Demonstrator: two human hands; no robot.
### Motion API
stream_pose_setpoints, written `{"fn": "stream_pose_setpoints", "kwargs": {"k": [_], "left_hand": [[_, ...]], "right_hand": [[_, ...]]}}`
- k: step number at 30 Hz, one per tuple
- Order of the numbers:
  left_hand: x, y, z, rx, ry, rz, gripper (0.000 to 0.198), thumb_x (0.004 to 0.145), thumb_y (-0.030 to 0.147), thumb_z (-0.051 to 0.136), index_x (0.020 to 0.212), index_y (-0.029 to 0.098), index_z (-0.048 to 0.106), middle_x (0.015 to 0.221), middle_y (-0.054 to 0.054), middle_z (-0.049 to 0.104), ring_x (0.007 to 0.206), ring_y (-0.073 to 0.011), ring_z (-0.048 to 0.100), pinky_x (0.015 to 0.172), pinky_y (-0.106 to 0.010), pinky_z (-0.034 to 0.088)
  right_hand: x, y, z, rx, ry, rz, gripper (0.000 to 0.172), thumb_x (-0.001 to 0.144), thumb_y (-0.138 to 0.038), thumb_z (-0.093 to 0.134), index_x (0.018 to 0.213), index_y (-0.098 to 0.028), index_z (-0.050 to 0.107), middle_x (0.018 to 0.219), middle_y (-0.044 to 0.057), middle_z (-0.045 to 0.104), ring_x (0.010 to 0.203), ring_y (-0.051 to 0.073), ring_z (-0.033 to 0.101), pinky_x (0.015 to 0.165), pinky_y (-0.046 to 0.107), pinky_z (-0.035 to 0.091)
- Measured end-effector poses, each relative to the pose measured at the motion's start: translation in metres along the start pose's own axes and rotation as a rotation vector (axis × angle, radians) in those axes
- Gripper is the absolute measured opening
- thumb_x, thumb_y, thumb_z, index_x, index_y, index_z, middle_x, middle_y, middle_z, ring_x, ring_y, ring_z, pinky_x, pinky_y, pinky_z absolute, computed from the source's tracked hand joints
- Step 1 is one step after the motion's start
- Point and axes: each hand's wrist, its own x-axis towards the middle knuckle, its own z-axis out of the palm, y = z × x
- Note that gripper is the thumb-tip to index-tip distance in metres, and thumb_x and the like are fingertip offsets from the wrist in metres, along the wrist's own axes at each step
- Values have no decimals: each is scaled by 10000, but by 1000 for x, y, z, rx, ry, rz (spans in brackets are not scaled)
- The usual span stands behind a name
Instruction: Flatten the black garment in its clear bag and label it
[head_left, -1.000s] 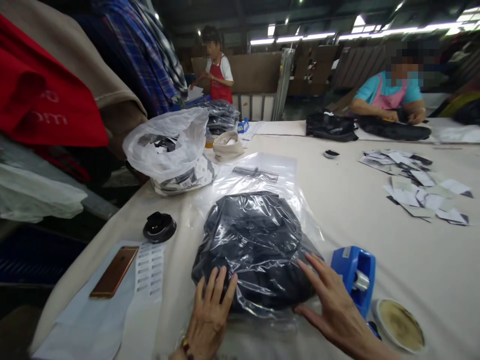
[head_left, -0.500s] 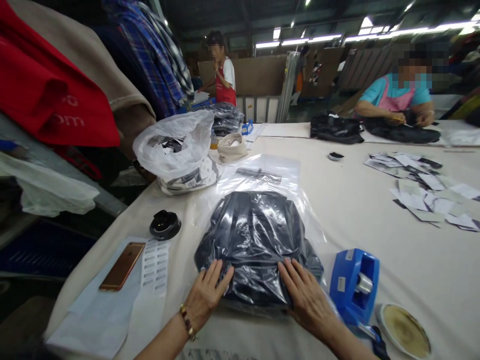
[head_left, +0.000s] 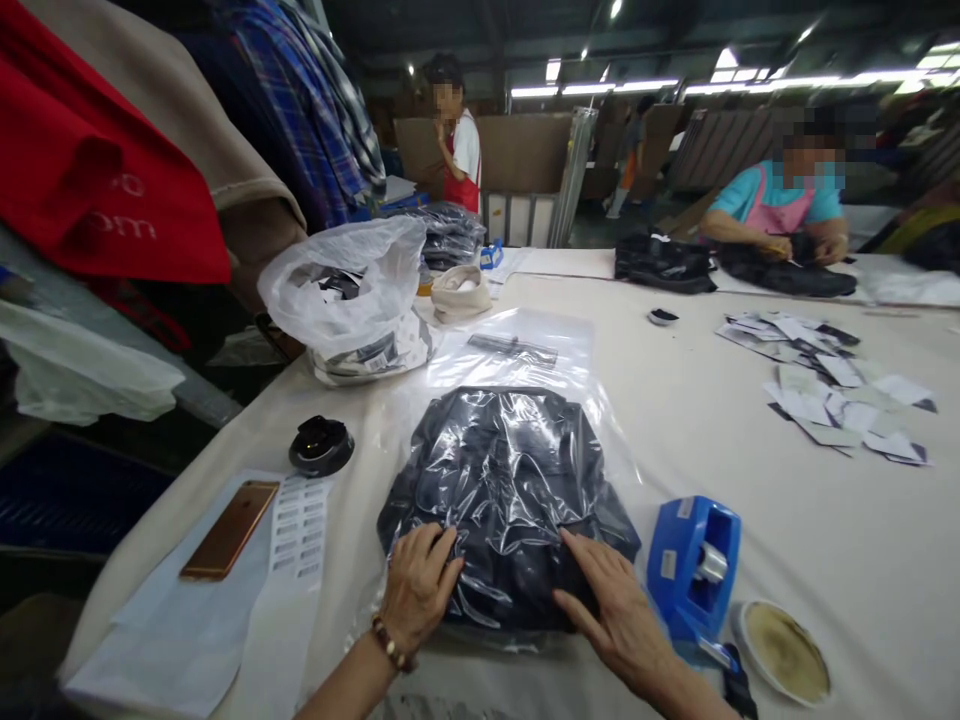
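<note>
A black fabric item in a clear plastic bag [head_left: 510, 470] lies flat on the table in front of me; glare on the film hides exactly what kind it is. My left hand [head_left: 421, 580] rests on its lower left part, fingers a little bent and thumb apart, a beaded bracelet on the wrist. On the lower right part lies my right hand [head_left: 611, 605], fingers stretched and thumb spread away. Both palms face down on the plastic. Just right of the bag stands a blue tape dispenser [head_left: 667, 565], and beside it a round dish [head_left: 784, 652] with a yellowish surface.
On the left are a phone [head_left: 229, 532], a barcode label sheet [head_left: 298, 525] and a black round object [head_left: 321, 447]. Behind stand a white plastic sack [head_left: 367, 300] and a beige cloth container [head_left: 460, 293]. Scattered cards [head_left: 832, 385] lie right. A co-worker [head_left: 780, 210] handles black items across the table.
My left hand's fingers have bent more, and my right thumb has spread from the fingers. The bagged item's near edge sits slightly closer to me. The view has shifted a little.
</note>
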Motion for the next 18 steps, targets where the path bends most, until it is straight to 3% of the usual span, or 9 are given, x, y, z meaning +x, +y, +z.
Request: {"fn": "stream_pose_setpoints", "kwargs": {"k": [3, 6, 11, 18], "left_hand": [[-6, 0, 6, -28, 14, -13, 250, 876, 255, 432, 1065, 156, 563, 958, -84, 582, 925, -200, 527, 772, -336, 450], [-13, 1, 6, -39, 34, -26, 243, 870, 233, 445, 1064, 151, 565, 962, -87, 584, 935, -199, 527, 780, -335, 446], [-15, 3, 8, -118, 45, -112, 223, 866, 263, 454, 1021, 180, 591, 936, -68, 592, 896, -188, 542, 743, -325, 455], [-22, 7, 16, -354, -74, -398, 118, 802, 276, 533, 861, 215, 616, 870, -33, 608, 843, -191, 555, 731, -352, 464]], "right_hand": [[3, 2, 10, 109, 95, 169, 320, 874, -391, 428, 1139, -248, 536, 1047, 47, 633, 978, 198, 574, 825, 365, 476], [6, -2, 16, 148, 110, 266, 257, 860, -426, 452, 995, -261, 596, 961, 34, 633, 920, 204, 577, 791, 372, 462], [19, -7, 18, 167, 96, 409, 251, 825, -462, 489, 748, -244, 586, 772, 13, 614, 772, 194, 572, 713, 354, 422], [16, -6, 39, 161, 49, 545, 288, 742, -500, 571, 673, -223, 529, 672, 2, 560, 701, 223, 541, 686, 390, 368]]}}
